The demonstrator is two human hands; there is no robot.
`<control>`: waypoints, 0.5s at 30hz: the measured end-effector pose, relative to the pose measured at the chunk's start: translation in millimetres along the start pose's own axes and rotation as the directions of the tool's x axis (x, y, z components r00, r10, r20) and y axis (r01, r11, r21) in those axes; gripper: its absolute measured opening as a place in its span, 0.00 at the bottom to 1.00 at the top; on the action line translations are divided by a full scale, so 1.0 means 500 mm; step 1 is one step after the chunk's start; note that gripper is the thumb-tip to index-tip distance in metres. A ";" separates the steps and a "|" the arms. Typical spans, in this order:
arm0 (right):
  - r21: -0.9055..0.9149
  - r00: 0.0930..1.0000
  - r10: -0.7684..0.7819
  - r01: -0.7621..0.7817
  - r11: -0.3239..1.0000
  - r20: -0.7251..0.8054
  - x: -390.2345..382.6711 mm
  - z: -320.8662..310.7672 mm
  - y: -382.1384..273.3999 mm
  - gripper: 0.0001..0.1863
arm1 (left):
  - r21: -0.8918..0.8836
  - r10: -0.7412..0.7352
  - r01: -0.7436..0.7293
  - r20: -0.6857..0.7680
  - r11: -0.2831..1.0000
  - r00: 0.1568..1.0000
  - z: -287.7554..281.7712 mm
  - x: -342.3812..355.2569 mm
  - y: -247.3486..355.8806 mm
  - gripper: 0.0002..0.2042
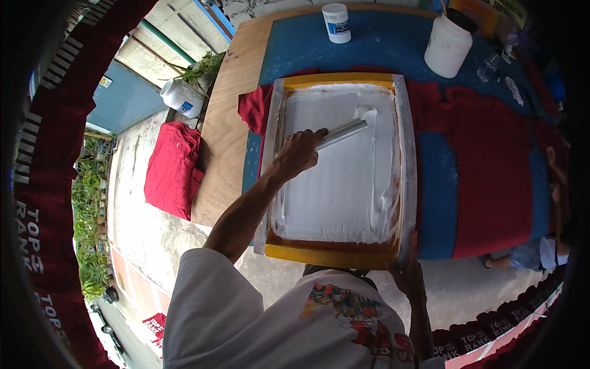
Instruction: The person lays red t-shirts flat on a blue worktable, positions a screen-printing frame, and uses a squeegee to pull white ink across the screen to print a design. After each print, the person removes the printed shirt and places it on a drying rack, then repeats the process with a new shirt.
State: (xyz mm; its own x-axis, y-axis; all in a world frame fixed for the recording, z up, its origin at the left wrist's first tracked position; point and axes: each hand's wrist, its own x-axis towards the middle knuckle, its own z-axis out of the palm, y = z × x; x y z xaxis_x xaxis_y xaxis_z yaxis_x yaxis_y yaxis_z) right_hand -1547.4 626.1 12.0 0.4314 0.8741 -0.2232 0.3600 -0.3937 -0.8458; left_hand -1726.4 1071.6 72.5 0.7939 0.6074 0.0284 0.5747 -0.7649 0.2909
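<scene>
Blue tabletop (295, 49), yellow-ended screen (332, 253) smeared white, left grip (299, 152) grasping silvery squeegee (342, 134), right grip (407, 264) unclear

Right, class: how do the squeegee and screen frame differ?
The slim, silvery squeegee is much smaller than the yellow-and-grey, rectangular screen frame. The left hand holds the squeegee slanted; the right hand is at the screen frame's corner. Both have straight edges.

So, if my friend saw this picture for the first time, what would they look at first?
Probably the big yellow and grey frame in the middle, with thick white paste smeared inside and the left hand holding a long, silvery blade over it. Next, perhaps the bright red cloth: a folded pile left of the frame and a shirt spread out on the right.
</scene>
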 end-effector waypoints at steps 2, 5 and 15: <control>0.030 1.000 -0.005 0.005 1.000 -0.003 0.002 0.002 0.001 0.62 | -0.046 0.022 -0.024 -0.054 0.999 0.998 0.015 -0.107 0.047 0.30; 0.066 1.000 0.024 -0.025 0.998 0.017 0.002 -0.004 -0.012 0.61 | -0.090 -0.018 0.011 -0.085 0.996 0.996 0.037 -0.260 0.133 0.30; 0.038 0.988 0.149 -0.150 0.988 0.035 0.002 -0.024 -0.053 0.62 | -0.257 -0.058 0.111 0.208 0.960 0.976 -0.042 -0.308 0.188 0.34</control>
State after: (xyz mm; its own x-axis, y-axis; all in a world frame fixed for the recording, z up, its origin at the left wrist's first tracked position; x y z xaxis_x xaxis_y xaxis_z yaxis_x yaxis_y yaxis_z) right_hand -1546.5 634.0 40.0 0.4513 0.8150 -0.3635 0.2598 -0.5097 -0.8202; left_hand -1798.7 910.7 115.8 0.7834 0.5924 -0.1881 0.5893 -0.6116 0.5279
